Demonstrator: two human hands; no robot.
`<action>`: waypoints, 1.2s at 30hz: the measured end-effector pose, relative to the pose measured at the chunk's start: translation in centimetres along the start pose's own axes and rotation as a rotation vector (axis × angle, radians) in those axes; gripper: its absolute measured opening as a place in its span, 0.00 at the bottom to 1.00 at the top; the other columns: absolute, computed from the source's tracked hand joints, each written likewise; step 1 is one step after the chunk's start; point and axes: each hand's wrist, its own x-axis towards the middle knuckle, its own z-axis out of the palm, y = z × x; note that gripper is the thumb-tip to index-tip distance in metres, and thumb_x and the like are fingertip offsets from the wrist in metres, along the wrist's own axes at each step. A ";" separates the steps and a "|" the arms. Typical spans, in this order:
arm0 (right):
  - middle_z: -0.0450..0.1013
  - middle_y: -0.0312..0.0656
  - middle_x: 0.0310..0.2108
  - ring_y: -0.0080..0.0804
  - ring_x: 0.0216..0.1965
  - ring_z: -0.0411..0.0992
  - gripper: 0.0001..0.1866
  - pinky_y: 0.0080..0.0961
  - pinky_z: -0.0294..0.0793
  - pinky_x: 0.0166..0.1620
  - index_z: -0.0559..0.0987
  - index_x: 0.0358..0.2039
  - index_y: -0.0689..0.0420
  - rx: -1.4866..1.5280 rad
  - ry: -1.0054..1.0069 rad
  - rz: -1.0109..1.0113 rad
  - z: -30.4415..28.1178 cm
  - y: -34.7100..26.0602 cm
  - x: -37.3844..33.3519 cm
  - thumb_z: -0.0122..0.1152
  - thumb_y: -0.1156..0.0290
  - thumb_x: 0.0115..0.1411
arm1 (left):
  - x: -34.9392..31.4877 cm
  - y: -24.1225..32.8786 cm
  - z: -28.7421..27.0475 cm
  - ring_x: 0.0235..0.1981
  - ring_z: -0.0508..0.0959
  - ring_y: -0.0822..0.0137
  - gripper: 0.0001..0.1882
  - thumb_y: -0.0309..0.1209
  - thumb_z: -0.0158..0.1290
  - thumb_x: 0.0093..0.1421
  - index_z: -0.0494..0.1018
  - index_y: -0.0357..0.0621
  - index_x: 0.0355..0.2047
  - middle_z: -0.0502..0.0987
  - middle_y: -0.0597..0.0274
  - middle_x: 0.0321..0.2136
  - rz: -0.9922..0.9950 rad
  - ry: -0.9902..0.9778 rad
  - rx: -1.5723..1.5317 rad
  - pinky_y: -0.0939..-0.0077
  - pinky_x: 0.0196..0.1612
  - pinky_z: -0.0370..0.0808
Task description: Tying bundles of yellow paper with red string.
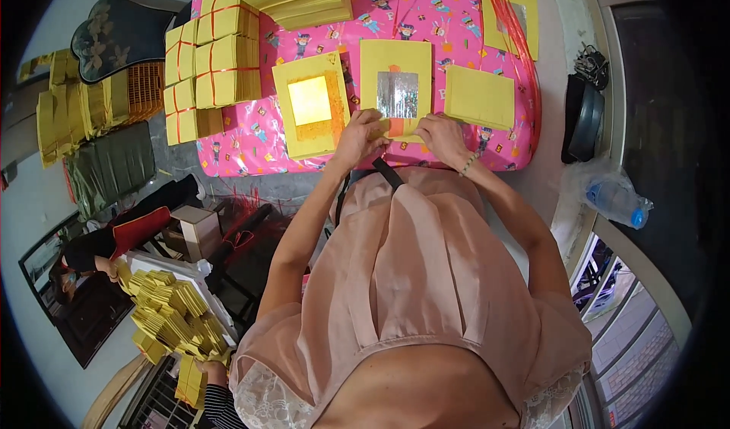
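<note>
Directly in front of me lies a yellow paper sheet (pixel 367 64) with a shiny silver foil square (pixel 398 94) and orange patches. My left hand (pixel 360 138) pinches its near left corner, fingers closed. At the near right corner my right hand (pixel 443 136), with a beaded bracelet on the wrist, has its fingers closed on the same edge. Between the hands, the near edge looks turned up. Left of it is a stack of similar sheets (pixel 293 145), its foil square glaring brightly. Folded yellow papers (pixel 480 97) sit to the right of my right hand.
The pink patterned tablecloth (pixel 251 161) also carries red-tied yellow bundles (pixel 228 68), a tall paper stack (pixel 304 0) and red strings (pixel 525 64). A bottle in plastic (pixel 616 201) lies far right. Lower left, another person handles yellow packets (pixel 167 300) on a white surface.
</note>
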 end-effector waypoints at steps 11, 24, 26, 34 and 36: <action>0.72 0.47 0.25 0.48 0.29 0.73 0.11 0.42 0.71 0.34 0.78 0.26 0.60 0.029 -0.027 0.085 -0.1 -0.1 0.3 0.60 0.65 0.57 | -0.2 -1.1 0.6 0.51 0.69 0.53 0.09 0.29 0.61 0.52 0.81 0.44 0.34 0.74 0.54 0.47 0.008 0.022 -0.094 0.62 0.55 0.68; 0.72 0.46 0.25 0.47 0.31 0.73 0.11 0.40 0.71 0.36 0.79 0.25 0.60 0.022 -0.085 0.129 -0.3 -0.1 0.4 0.60 0.65 0.56 | -0.4 -0.4 0.7 0.52 0.68 0.51 0.08 0.29 0.60 0.51 0.81 0.41 0.33 0.73 0.51 0.48 -0.011 0.051 -0.102 0.61 0.56 0.67; 0.72 0.46 0.25 0.47 0.31 0.73 0.11 0.40 0.71 0.35 0.78 0.25 0.60 0.029 -0.063 0.115 0.1 0.2 0.3 0.60 0.65 0.56 | -0.4 -0.4 0.8 0.52 0.69 0.51 0.08 0.29 0.60 0.52 0.80 0.41 0.33 0.74 0.51 0.47 -0.002 0.071 -0.096 0.61 0.55 0.67; 0.70 0.41 0.28 0.41 0.34 0.72 0.11 0.38 0.71 0.36 0.74 0.33 0.56 -0.090 0.108 -0.123 0.0 -0.7 -0.4 0.61 0.63 0.55 | 0.3 0.4 0.5 0.47 0.72 0.49 0.07 0.26 0.57 0.54 0.73 0.38 0.32 0.74 0.51 0.45 0.025 0.095 -0.018 0.61 0.49 0.71; 0.70 0.39 0.29 0.38 0.36 0.73 0.11 0.36 0.72 0.36 0.73 0.34 0.55 -0.291 0.010 -0.180 0.7 -0.3 -0.3 0.61 0.63 0.56 | 0.5 0.9 0.3 0.45 0.73 0.48 0.07 0.27 0.57 0.55 0.72 0.38 0.33 0.74 0.50 0.44 -0.004 0.080 -0.026 0.61 0.47 0.72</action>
